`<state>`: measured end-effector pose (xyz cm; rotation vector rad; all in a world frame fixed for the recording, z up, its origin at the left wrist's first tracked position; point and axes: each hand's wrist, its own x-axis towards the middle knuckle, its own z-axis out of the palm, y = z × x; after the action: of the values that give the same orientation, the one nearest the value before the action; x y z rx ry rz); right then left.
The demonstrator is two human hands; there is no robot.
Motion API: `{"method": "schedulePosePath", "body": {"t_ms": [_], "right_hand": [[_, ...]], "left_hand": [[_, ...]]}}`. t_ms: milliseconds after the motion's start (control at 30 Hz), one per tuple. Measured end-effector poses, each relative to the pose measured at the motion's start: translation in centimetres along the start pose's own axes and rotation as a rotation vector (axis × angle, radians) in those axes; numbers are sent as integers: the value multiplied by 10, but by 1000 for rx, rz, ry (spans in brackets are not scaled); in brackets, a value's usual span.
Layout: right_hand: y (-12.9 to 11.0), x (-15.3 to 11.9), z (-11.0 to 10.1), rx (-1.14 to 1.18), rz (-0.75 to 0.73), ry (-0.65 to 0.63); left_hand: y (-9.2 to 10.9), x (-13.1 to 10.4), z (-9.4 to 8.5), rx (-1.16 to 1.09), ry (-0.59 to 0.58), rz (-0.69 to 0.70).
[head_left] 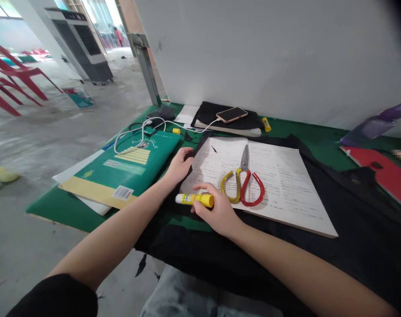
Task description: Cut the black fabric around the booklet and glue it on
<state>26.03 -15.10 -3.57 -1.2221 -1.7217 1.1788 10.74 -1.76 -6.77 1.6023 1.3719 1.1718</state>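
My right hand (218, 210) grips a yellow glue stick (195, 199), its white end pointing left, over the near left edge of an open book (280, 176). At the book's left edge, my left hand (180, 166) has its fingers closed at the margin of a black cloth (359, 220); the fingertips are partly hidden. The cloth lies under the book and hangs over the table's front edge. Scissors (244, 158) with one yellow and one red handle rest on the pages, blades pointing away. A small black scrap (214, 149) lies on the left page.
Left on the green table (55, 209) are a green book (128, 163) and a white cable (183, 129) leading to a phone (232, 115). A yellow cap (176, 131), a purple bottle (374, 125) and a red book (380, 171) lie around. A wall (269, 57) stands behind.
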Motion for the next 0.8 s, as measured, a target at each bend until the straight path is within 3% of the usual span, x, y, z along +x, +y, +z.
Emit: {"method": "schedulePosePath", "body": {"t_ms": [200, 367, 800], "right_hand": [[2, 1, 3, -117, -57, -24], [0, 2, 3, -273, -160, -61], [2, 3, 0, -281, -201, -127]], "left_hand": [[4, 0, -2, -11, -42, -35], [2, -3, -2, 7, 39, 13], [2, -3, -2, -37, 107, 12]]}}
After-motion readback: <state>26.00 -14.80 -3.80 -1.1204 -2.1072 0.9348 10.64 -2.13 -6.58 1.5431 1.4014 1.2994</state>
